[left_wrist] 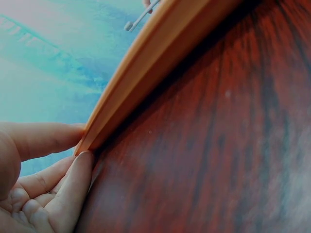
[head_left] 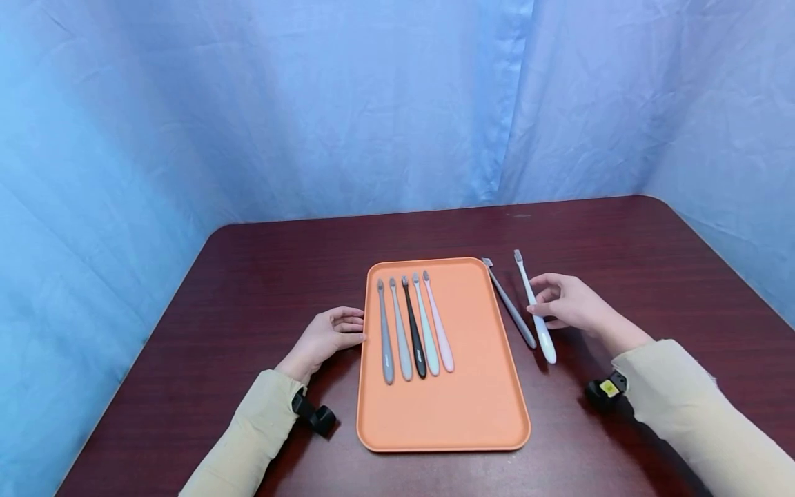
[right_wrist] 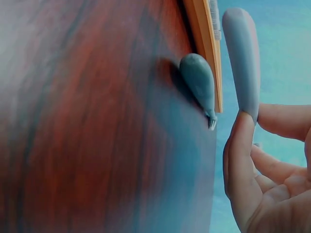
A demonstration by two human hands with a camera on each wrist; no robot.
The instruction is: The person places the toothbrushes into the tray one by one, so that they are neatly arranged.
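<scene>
Surface: dark red wood-grain surface (head_left: 261, 276), blue curtain (head_left: 248, 103) hung behind and to both sides.
Tray: orange tray (head_left: 472, 386) at centre, long side running 12 to 6 o'clock; lower half bare.
Tray contents: five toothbrushes side by side in the upper left part, bristles toward 12 o'clock. From 9 to 3 o'clock: grey toothbrush (head_left: 386, 338), light grey toothbrush (head_left: 400, 335), black toothbrush (head_left: 413, 331), pale green toothbrush (head_left: 426, 330), pink toothbrush (head_left: 439, 328). Handles lie close; cannot tell whether they touch.
Left hand: left hand (head_left: 326, 337) at 9 o'clock of the tray, fingers loosely bent, fingertips (left_wrist: 80, 162) against the tray's left rim (left_wrist: 146, 68). It grips nothing. Left wrist view shows only the rim edge-on and blurred wood; tray contents hidden there.
Right hand: right hand (head_left: 568, 304) at 3 o'clock of the tray, thumb and fingers pinching the white toothbrush (head_left: 535, 307) about mid-handle. Bristles toward 12 o'clock, handle end toward 6. Whether the handle end rests on the surface I cannot tell.
Spare brush: dark grey toothbrush (head_left: 509, 304) lies on the surface between tray and white toothbrush, just beside the tray's right rim, untouched.
Right wrist view: white handle end (right_wrist: 241, 58) stands up past a fingertip (right_wrist: 240, 141); dark grey brush seen end-on, foreshortened, head barely visible; surface heavily blurred.
Cut off: both sleeves (head_left: 695, 407) run out of the frame at 6 o'clock; a black strap (head_left: 315, 414) sits at each wrist.
</scene>
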